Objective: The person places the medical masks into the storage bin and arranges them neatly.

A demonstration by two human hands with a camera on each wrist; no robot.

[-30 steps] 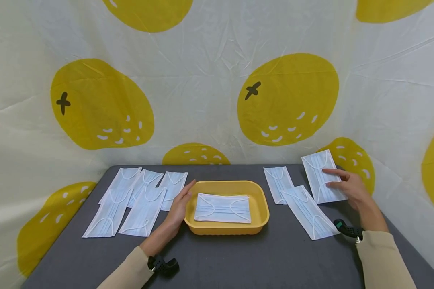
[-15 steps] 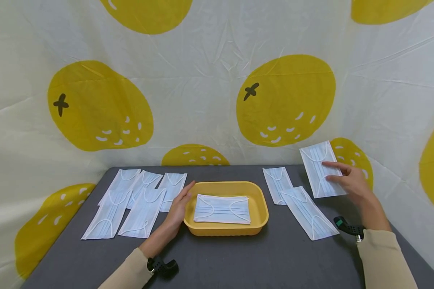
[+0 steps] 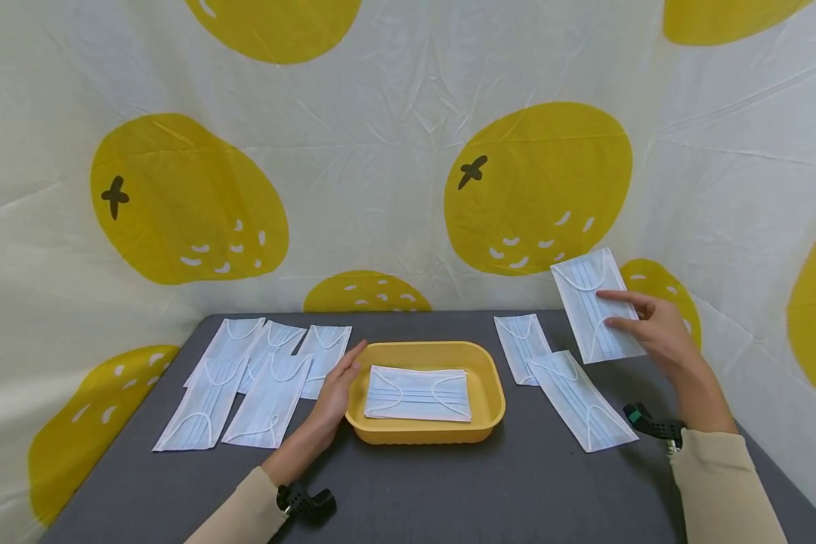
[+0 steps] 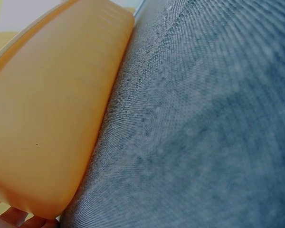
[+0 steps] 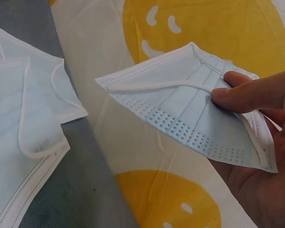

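Observation:
My right hand (image 3: 655, 329) pinches a light-blue face mask (image 3: 594, 305) by its right edge and holds it in the air above the table's back right; the right wrist view shows the mask (image 5: 194, 118) between thumb and fingers (image 5: 247, 95). My left hand (image 3: 338, 387) lies flat with straight fingers against the left wall of the yellow tray (image 3: 493, 400), which holds folded masks (image 3: 418, 393). The left wrist view shows only the tray wall (image 4: 47, 118) and the grey tabletop (image 4: 204, 133).
Several masks (image 3: 258, 378) lie spread on the grey table (image 3: 449, 491) left of the tray. Two more masks (image 3: 520, 346) (image 3: 582, 400) lie right of it. A cream curtain with yellow fruit prints (image 3: 537, 189) encloses the table at the back and sides.
My right hand has lifted the mask off the table's back right corner, upward and slightly left. The left hand has stayed against the tray.

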